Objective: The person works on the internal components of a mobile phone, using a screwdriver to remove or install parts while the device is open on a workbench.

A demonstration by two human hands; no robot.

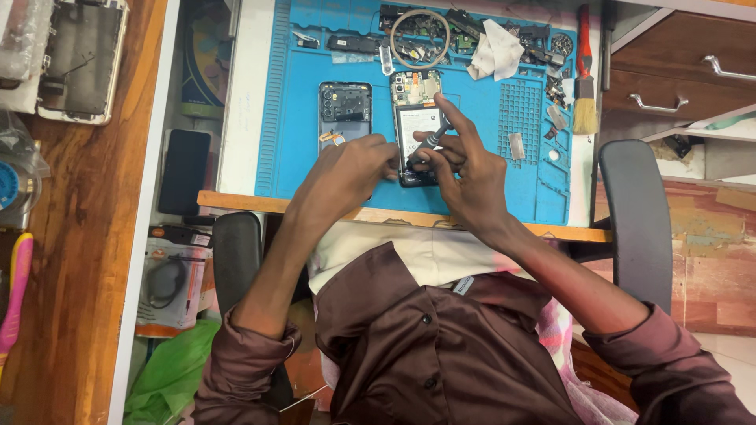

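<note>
An opened phone [415,110] with its back removed lies on the blue work mat [488,169], circuit board and battery showing. My right hand [465,177] holds a small grey screwdriver [431,139], index finger stretched along it, its tip on the phone's lower part. My left hand [350,169] rests on the mat and touches the phone's lower left edge. The phone's dark back cover [345,109] lies just left of it.
Loose phone parts, a wire ring [420,37] and white paper [496,49] crowd the mat's far edge. A brush [584,79] lies at the right. A dark phone [184,171] sits left of the mat. Chair armrests [638,212] flank me. Drawers stand far right.
</note>
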